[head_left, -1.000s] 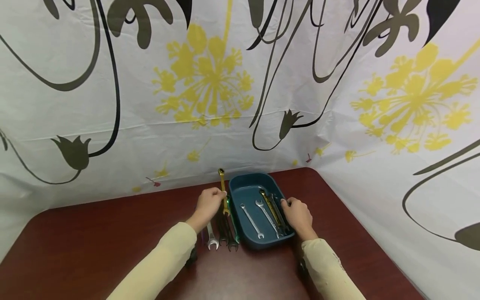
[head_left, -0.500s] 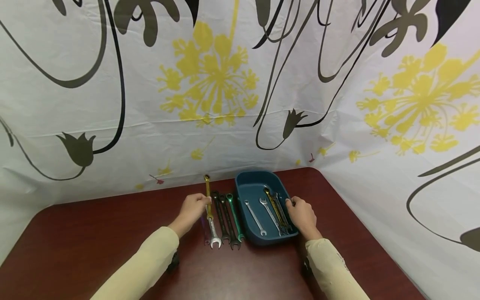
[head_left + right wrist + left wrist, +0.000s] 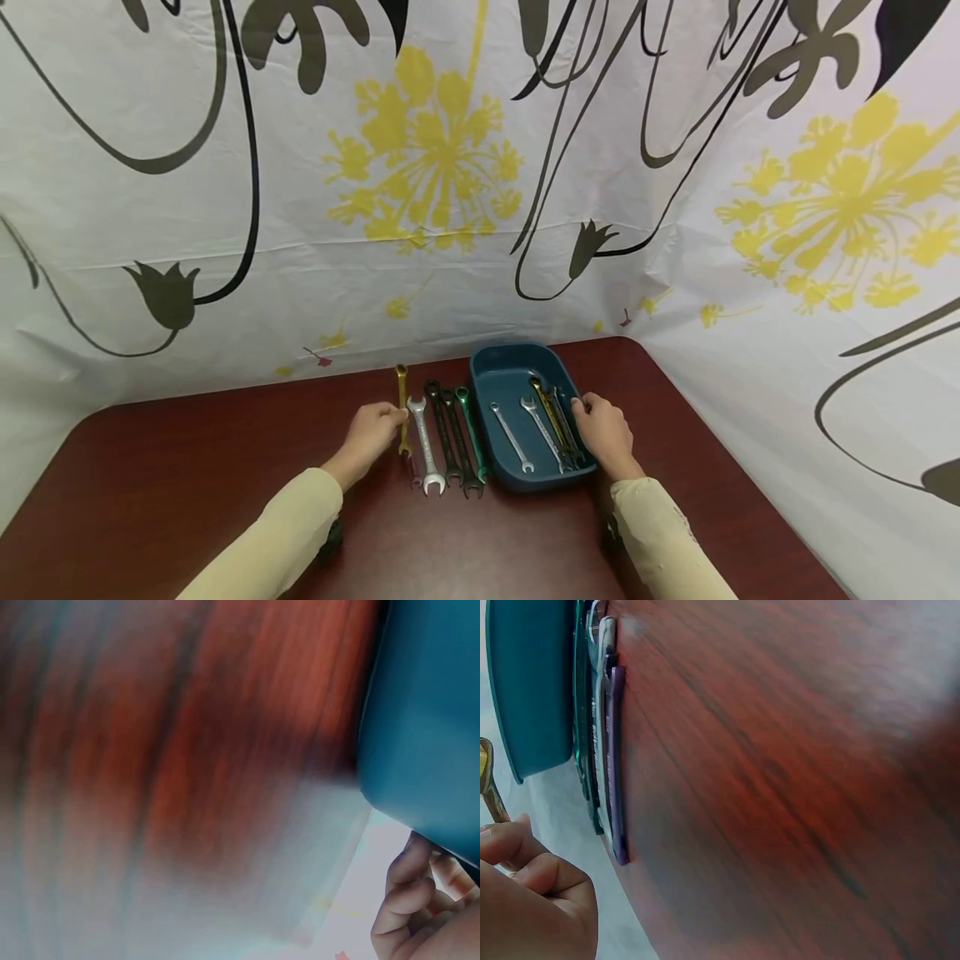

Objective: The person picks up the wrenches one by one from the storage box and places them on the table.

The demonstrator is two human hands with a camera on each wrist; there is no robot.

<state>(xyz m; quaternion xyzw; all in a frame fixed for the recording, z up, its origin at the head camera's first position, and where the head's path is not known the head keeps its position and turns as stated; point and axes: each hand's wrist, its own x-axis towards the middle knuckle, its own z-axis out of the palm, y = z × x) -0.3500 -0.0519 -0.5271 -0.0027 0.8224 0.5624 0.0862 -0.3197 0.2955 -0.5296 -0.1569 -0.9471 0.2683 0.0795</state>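
Observation:
My left hand (image 3: 367, 435) pinches a gold combination wrench (image 3: 402, 385) between thumb and fingers, at the left end of a row of wrenches. Its ring end points to the back. A purple wrench (image 3: 615, 772) lies just below it, mostly covered in the head view. Then come a silver open-end wrench (image 3: 426, 446), two black wrenches (image 3: 444, 433) and a green wrench (image 3: 472, 429). My right hand (image 3: 604, 429) grips the right wall of a blue plastic bin (image 3: 482, 365), thumb over the rim; in the right wrist view its fingers (image 3: 409, 900) curl at the bin's edge.
Inside the bin lie a small silver wrench (image 3: 512, 437), a larger silver wrench (image 3: 542, 433), a gold wrench (image 3: 550, 415) and a dark wrench (image 3: 567, 425). The reddish-brown table (image 3: 210, 467) meets a patterned cloth wall (image 3: 337, 292) at the back and right.
My left hand has carried the gold wrench left, from beside the bin across the row to above the purple wrench, and lowered it. The right hand keeps its hold on the bin.

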